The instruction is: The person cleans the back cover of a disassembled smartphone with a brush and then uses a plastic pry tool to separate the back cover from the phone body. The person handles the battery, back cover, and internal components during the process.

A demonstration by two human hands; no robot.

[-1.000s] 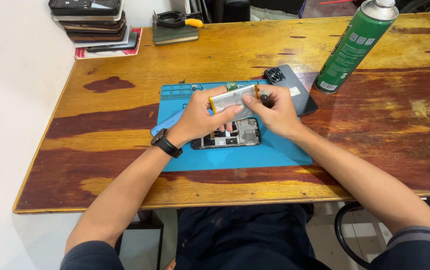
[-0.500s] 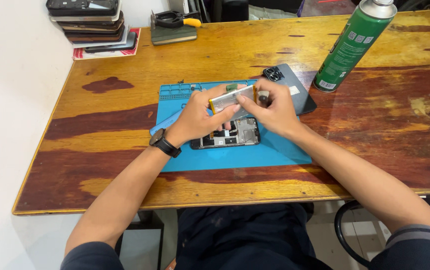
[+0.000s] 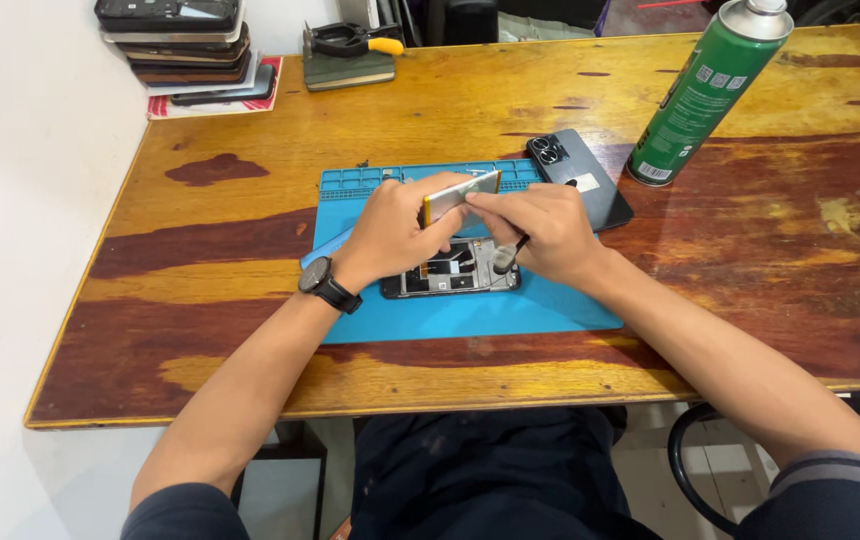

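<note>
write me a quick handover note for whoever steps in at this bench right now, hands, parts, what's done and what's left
Left hand: grips a flat silvery battery, raised and tilted above the opened phone.
Right hand: fingers on the battery's far end, with a dark thin tool partly hidden in the palm.
Parts: the opened phone lies on the blue mat; its dark back cover lies at the mat's far right corner; a green spray can stands beyond.
Done: back cover off, battery lifted clear of the phone body.
Left: battery not yet set down or seated; cover still off.
</note>
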